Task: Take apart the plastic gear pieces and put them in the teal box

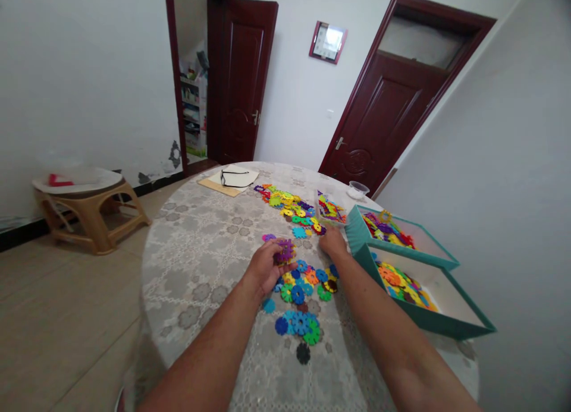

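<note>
My left hand grips a purple interlocking snowflake disc, with some yellow showing at its edge. Below that hand lies a loose pile of blue, green, orange and yellow snowflake discs. My right hand reaches down to the table beside the near end of a longer pile of snowflake discs. Its fingers are curled and mostly hidden, so whatever they pinch does not show. A lone pink disc rests just past my left hand, and a black disc lies closest to me.
Two teal boxes holding colourful pieces stand to the right of my right forearm. Behind them are a clear tray of pieces and a clear bowl. Glasses lie on paper at the far left. The table has a patterned cloth.
</note>
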Tool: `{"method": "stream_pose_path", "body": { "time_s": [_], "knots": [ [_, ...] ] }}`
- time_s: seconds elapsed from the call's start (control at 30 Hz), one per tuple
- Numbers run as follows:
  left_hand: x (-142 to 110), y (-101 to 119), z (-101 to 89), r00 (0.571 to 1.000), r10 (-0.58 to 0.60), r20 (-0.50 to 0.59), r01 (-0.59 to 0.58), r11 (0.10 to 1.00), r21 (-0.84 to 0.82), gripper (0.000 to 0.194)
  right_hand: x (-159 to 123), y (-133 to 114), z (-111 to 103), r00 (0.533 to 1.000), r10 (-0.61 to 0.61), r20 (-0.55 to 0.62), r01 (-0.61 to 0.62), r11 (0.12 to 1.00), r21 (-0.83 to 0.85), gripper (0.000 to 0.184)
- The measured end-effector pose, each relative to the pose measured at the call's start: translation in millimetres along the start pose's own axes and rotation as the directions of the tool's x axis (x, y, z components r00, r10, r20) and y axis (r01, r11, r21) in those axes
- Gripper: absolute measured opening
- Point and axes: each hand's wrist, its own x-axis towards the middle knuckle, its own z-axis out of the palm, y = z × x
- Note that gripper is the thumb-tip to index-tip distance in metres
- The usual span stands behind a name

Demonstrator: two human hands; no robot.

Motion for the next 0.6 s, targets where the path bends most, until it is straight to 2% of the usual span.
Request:
{"method": "stream_pose_path", "body": {
  "time_s": [0.13,0.27,0.37,0.47,0.6],
  "knots": [
    [1.5,-0.6,-0.3,1.0,-0.014,-0.012,0.014,1.0,-0.017,0.029,-5.5,-1.9,1.8,0.988,0.149,-0.025,-0.148,0.987,0.059,0.039],
    [1.8,-1.2,-0.4,1.0,-0.01,-0.023,0.01,1.0,-0.014,0.024,-14.9,-6.6,-7.1,0.979,0.19,-0.077,-0.172,0.965,0.196,0.034],
    [1.7,-1.4,-0.6,1.0,-0.001,-0.012,0.001,1.0,0.017,0.021,-22.1,-14.1,-18.6,0.969,0.215,-0.122,-0.161,0.923,0.349,0.043],
    [1.5,-1.8,-0.4,1.0,0.005,0.0,-0.005,0.998,0.064,0.022,-35.9,-29.9,-29.8,0.977,0.195,-0.084,-0.126,0.852,0.508,0.052],
    [0.0,-3.1,0.7,0.999,0.048,0.005,-0.048,0.992,0.113,0.024,-68.0,-59.9,-37.9,0.999,0.048,0.022,-0.05,0.738,0.673,0.046]
  ]
}}
